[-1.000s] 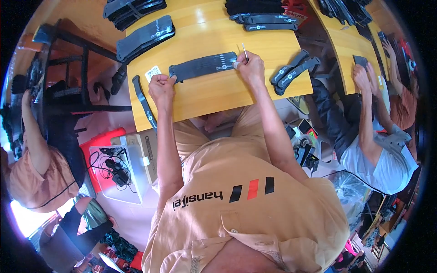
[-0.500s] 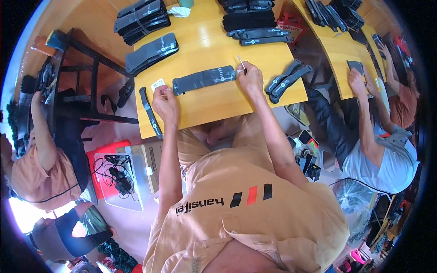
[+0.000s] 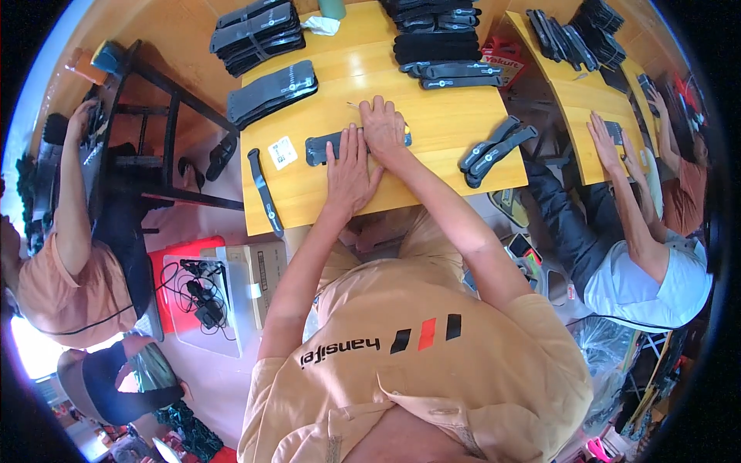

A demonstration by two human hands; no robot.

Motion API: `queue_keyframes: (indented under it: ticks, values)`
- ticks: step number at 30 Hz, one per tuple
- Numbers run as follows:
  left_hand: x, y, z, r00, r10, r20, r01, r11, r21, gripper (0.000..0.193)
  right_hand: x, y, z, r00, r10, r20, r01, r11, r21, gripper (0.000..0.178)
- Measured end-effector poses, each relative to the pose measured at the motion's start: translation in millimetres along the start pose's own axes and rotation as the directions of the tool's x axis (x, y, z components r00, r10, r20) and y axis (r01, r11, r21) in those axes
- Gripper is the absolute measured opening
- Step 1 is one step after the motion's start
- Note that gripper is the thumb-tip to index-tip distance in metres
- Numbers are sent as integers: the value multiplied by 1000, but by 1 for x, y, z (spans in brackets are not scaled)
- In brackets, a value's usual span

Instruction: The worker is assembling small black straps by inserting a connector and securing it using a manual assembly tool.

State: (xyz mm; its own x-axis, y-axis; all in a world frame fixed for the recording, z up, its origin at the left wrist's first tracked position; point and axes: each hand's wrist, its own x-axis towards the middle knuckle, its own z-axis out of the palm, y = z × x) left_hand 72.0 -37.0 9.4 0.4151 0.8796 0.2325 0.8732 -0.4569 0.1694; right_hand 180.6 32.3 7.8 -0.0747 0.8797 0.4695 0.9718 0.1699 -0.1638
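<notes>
A black fabric band lies flat across the table in front of me, mostly covered by my hands. My left hand rests on its middle, open, fingers stretched out flat. Just to the right, my right hand presses on the band with its fingers bent. A small thin tool pokes out past the right fingers; the rest of it is hidden under that hand. Left of the band lies a white printed label. A narrow black strap lies along the table's left edge.
Black bands are piled at the left, with a tied bundle behind. More stacks stand at the back right. Folded black straps lie near the right edge. Other people work at both sides; a clear bin stands on the floor.
My left hand has let go of the white label, now on the table, and moved right onto the band. My right hand has moved left over the band.
</notes>
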Motion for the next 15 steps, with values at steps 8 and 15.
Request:
queue_keyframes:
  ticks: [8, 15]
  values:
    - [-5, -14, -3, 1000, -6, -6, 5, 995, -98, 68, -2, 13, 0, 999, -30, 23, 29, 999, 18, 13]
    - [-21, -33, -14, 967, -236, -95, 237, 971, 0, 69, -12, 54, -10, 996, 64, -62, -68, 995, -67, 7]
